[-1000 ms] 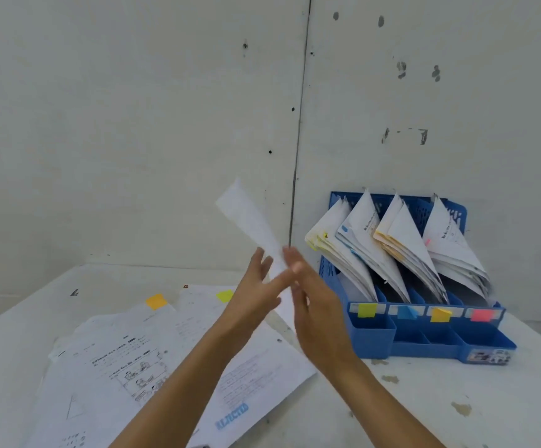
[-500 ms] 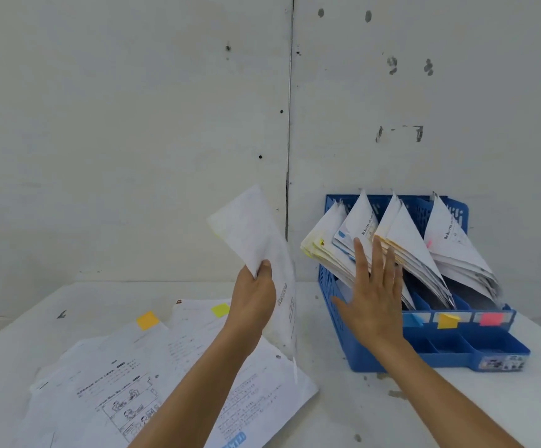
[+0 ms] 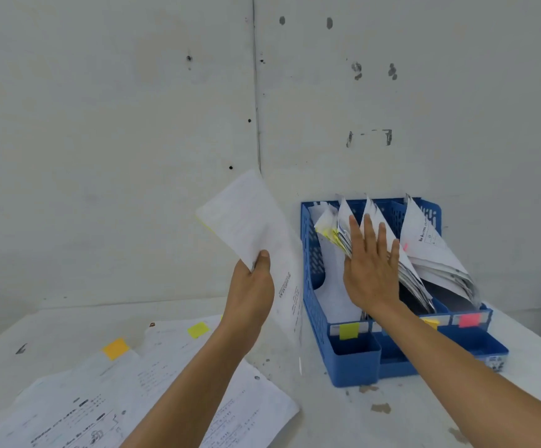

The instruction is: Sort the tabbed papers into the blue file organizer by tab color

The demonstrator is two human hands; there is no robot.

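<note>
The sorting looks well along but not finished, judging by how things lie. Every slot of the blue file organizer (image 3: 314,286) whose inside shows already carries leaning sheets. A spread of loose papers (image 3: 165,399) is left on the surface (image 3: 408,415) at the lower left, with an orange tab (image 3: 115,348) and a yellow tab (image 3: 198,329) showing at its far edge. The left hand (image 3: 253,286) has its fingers and thumb closed on the held sheet (image 3: 249,227), which is raised and tilted just left of the organizer. A sliver of yellow shows along the sheet's upper left edge, so it probably belongs in the leftmost slot, the one above the yellow label (image 3: 348,330). The right hand (image 3: 371,273) lies flat, fingers straight and spread, pressing the filed papers (image 3: 330,227) over to the right. That opens a gap beside the organizer's perforated left wall, though a pale sheet stands in that gap. The pink label (image 3: 469,319) marks the rightmost slot, and the right forearm hides much of the label strip between. For moving, the air above the slots is open, and the held sheet's lower corner hangs close to the left wall, the edge it must rise over. The organizer backs against the wall (image 3: 133,124), so entry seems best from above and the front. The sheet is limp and could catch on the filed papers' corners.
</note>
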